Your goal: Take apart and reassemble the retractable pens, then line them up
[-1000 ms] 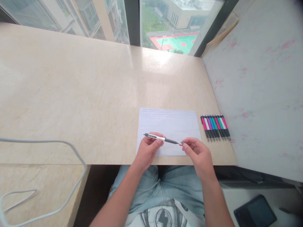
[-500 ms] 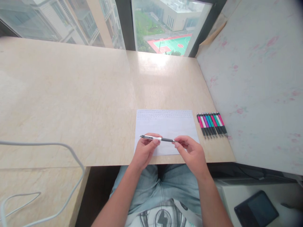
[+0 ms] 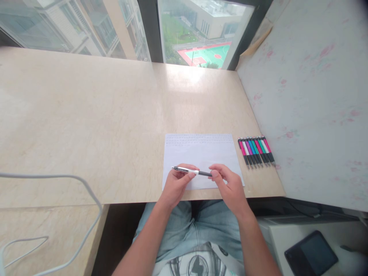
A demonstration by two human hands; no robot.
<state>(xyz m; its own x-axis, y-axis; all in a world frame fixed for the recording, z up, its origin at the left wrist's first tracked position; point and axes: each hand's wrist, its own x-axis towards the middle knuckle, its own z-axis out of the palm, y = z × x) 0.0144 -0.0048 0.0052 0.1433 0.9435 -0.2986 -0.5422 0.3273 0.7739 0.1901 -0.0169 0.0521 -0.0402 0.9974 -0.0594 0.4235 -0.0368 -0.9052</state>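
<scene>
A white and black click pen point(image 3: 191, 171) is held nearly level above a sheet of paper point(image 3: 198, 155). My left hand point(image 3: 177, 186) grips its white barrel between thumb and fingers, the clicker end pointing left. At the other end, my right hand point(image 3: 229, 188) pinches the dark grip near the tip, and its fingers cover the tip itself. Rows of small handwriting run along the top of the paper; the hands and pen hide part of its lower edge.
Several coloured pens point(image 3: 255, 151) lie side by side to the right of the paper, beside the flower-patterned wall point(image 3: 310, 115). A white cable point(image 3: 89, 191) loops over the desk point(image 3: 86, 126) at lower left. A dark device point(image 3: 312, 253) rests on a white cabinet at lower right.
The pen has shifted slightly right and down in the picture. My right hand has closed further over the tip, which showed before. The pens and paper lie as before.
</scene>
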